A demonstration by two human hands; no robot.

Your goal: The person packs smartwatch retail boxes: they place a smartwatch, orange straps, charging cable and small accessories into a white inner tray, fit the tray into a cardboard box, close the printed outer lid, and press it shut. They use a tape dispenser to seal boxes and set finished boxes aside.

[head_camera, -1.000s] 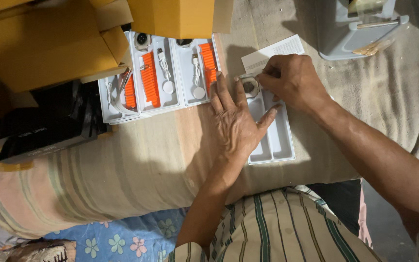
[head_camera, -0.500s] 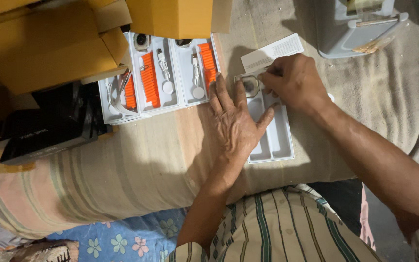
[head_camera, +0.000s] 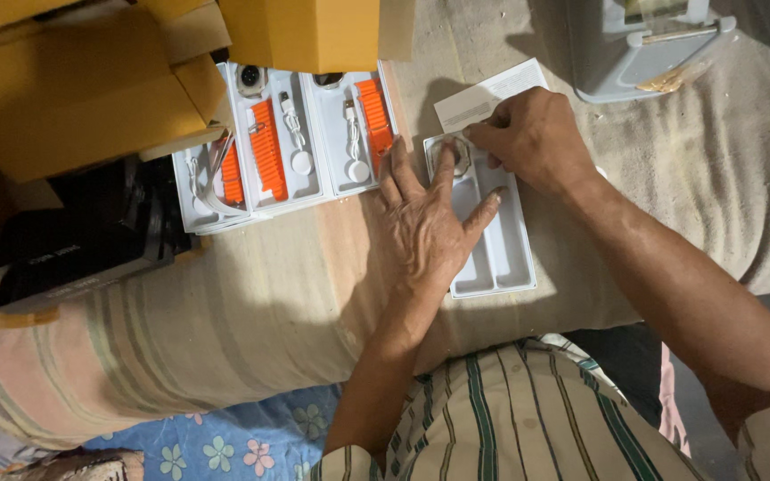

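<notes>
Right hand [head_camera: 536, 138] over half-hidden watch case [head_camera: 453, 157] in tray [head_camera: 510, 258]

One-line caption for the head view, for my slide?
Left hand steadies a white tray while the right hand presses a watch into its top slot.

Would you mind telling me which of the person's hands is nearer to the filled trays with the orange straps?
The left hand. It lies flat on the empty white tray, just right of the filled trays. The right hand is farther right, fingers at the round piece in the tray's top pocket.
</notes>
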